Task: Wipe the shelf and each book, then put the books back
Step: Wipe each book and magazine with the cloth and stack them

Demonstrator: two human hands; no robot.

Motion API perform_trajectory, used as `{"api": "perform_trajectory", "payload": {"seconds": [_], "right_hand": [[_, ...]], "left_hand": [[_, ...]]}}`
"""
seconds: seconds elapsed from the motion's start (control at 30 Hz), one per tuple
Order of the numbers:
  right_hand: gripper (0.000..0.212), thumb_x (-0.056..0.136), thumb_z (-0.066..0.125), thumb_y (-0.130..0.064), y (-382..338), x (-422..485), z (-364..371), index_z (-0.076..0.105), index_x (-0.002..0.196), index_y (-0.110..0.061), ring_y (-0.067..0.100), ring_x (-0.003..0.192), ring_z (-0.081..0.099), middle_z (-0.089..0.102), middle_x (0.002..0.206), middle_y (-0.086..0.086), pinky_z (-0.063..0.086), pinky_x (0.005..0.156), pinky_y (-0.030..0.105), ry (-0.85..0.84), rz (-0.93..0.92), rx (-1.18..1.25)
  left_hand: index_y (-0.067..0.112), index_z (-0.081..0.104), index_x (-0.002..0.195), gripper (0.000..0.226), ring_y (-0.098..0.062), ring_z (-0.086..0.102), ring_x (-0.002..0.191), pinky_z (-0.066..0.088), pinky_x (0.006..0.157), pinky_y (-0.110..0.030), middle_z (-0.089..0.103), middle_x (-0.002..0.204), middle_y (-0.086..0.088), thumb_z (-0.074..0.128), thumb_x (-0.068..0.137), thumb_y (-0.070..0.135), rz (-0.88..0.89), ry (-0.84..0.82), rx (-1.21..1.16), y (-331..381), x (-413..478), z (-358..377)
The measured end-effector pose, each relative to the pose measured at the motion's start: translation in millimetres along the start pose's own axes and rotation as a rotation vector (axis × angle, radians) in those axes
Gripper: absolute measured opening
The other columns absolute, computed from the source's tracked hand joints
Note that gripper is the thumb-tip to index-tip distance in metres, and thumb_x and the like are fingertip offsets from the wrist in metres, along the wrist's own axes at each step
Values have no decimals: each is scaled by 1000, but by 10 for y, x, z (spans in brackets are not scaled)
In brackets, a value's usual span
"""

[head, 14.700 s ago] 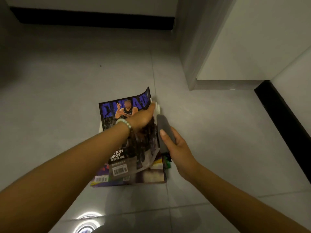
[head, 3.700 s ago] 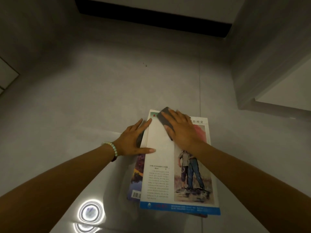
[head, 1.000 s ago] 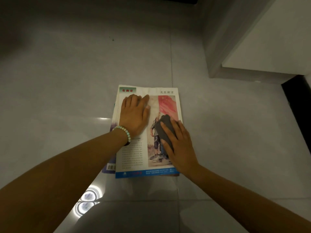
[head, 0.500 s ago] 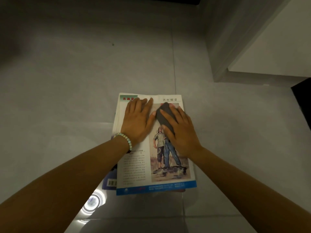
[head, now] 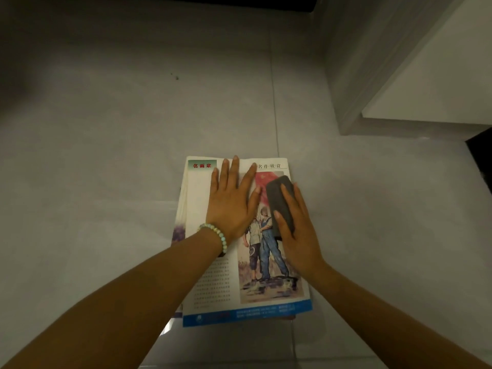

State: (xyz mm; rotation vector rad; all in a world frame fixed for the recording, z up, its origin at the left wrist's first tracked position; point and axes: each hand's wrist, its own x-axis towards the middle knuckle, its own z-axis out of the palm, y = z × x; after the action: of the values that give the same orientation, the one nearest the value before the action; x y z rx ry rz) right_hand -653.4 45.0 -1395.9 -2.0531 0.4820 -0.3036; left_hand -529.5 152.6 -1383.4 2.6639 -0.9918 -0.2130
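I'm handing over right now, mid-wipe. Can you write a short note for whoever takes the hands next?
The left hand lies flat on the top book, holding it down.
The right hand has straight fingers and presses the grey cloth onto that book's cover picture.
The top book lies on a pile of books on the floor, near a white cabinet.
Done: this cover is being wiped. Whether the shelf or the lower books are wiped cannot be told.
Left: finish this cover, wipe any unwiped books, and put them all back.
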Motion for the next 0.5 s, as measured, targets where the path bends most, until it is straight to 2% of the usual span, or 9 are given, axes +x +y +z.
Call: {"api": "perform_trajectory", "payload": {"seconds": [0.1, 0.17, 0.2, 0.27, 0.33, 0.4, 0.47, 0.5], "right_hand": [[56, 97, 47, -26, -7, 191, -67, 19, 146, -28, 1, 140, 13, 13, 152, -12, 12, 102, -4, -13, 49, -1], [56, 98, 48, -24, -17, 325, -77, 19, 146, -27, 8, 144, 13, 17, 156, -4, 10, 105, -2, -2, 89, 36], [56, 98, 47, -24, -8, 327, -65, 19, 145, -29, 11, 145, 14, 18, 157, -1, 11, 108, 2, 11, 108, 76], [56, 98, 47, -26, 3, 180, -50, 19, 146, -30, 13, 144, 21, 22, 157, 1, 21, 116, 21, 44, 144, 159], [55, 98, 48, -28, 22, -110, -59, 20, 145, -34, 13, 139, 33, 29, 154, -2, 33, 113, 33, 44, 185, 219], [54, 98, 48, -31, 19, -409, -76, 21, 144, -40, 8, 132, 41, 34, 149, -9, 40, 107, 26, 25, 226, 271], [52, 98, 48, -25, -8, -525, -104, 24, 143, -36, 1, 125, 43, 38, 143, -12, 40, 103, 16, 47, 272, 309], [52, 97, 49, -22, -28, -491, -132, 28, 143, -32, -1, 122, 46, 41, 140, -11, 41, 103, 17, 54, 291, 328]], "left_hand": [[30, 1, 151, 72, -23, -16, 145, -18, 115, -37, -9, 159, -7, -7, 86, 58, 4, -12, 4, -1, 2, 12], [29, 0, 151, 73, -23, -17, 144, -18, 114, -36, -11, 158, -7, -8, 85, 59, 4, -24, -2, -12, 12, -7], [28, -1, 151, 73, -22, -18, 144, -19, 114, -36, -11, 158, -6, -8, 85, 58, 19, -31, -10, -9, 2, -28], [25, -3, 151, 71, -19, -19, 144, -19, 114, -35, -13, 158, -2, -7, 87, 55, 108, -49, -13, 15, -97, -38], [24, 0, 151, 65, -20, -13, 146, -16, 116, -35, -8, 158, 0, -2, 92, 50, 214, -42, 24, 65, -263, 13], [23, 11, 151, 58, -21, 2, 147, -9, 117, -38, 8, 158, 0, 7, 97, 44, 245, -19, 41, 87, -386, 70], [22, 17, 150, 56, -21, 9, 146, -4, 117, -38, 19, 156, 0, 10, 98, 42, 225, -10, 38, 83, -409, 92], [22, 18, 150, 57, -21, 9, 146, -4, 117, -38, 19, 156, 0, 10, 97, 42, 221, -14, 43, 82, -402, 89]]}}
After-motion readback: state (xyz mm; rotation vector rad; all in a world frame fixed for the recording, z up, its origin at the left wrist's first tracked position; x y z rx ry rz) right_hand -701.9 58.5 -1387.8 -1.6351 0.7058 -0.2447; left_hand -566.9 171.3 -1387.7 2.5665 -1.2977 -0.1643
